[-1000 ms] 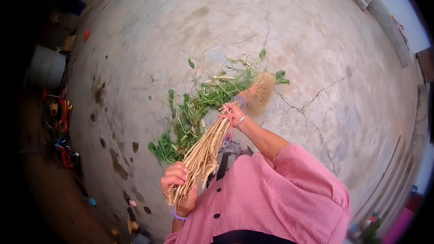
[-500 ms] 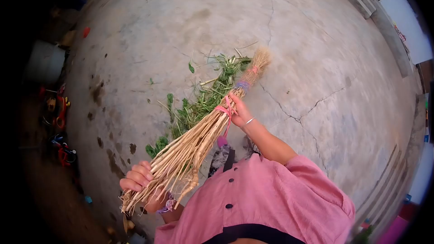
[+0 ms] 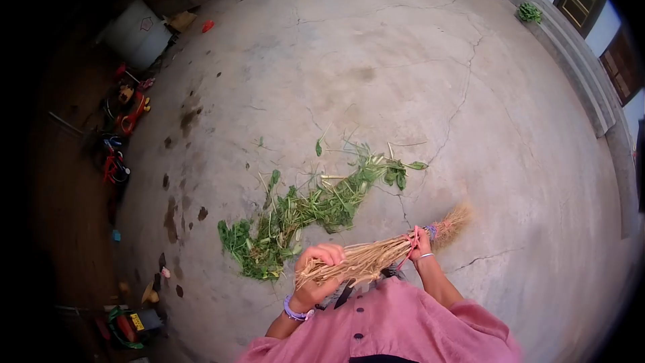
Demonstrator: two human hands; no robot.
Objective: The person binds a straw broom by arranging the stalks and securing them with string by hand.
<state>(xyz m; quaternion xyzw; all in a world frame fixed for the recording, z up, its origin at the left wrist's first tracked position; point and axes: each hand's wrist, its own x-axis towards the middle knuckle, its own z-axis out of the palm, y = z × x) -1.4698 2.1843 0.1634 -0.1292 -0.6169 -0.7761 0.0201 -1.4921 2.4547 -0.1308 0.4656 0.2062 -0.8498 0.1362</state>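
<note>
A broom of dry, pale stalks (image 3: 366, 259) lies nearly level across the front of my body. Its thin brushy end (image 3: 451, 226) points right and slightly up, smeared by motion. My left hand (image 3: 323, 253) is closed around the rough stalk ends, a purple band on its wrist. Near the pink and purple ties, my right hand (image 3: 422, 249) wraps round the bundle. Beyond the broom, cut green stems and leaves (image 3: 316, 205) are strewn over the concrete floor, apart from both hands.
Cracked concrete (image 3: 269, 60) spreads around me. Along the left stand a large grey drum (image 3: 139, 35), a red toy-like vehicle (image 3: 136, 113) and other clutter. Steps (image 3: 571, 54) run along the right wall, with a bunch of greens (image 3: 529, 12) on them.
The broom has come closer to my body and swung from steeply slanted to nearly level, both hands still gripping it. My view has tilted up, showing more of the yard and the greens.
</note>
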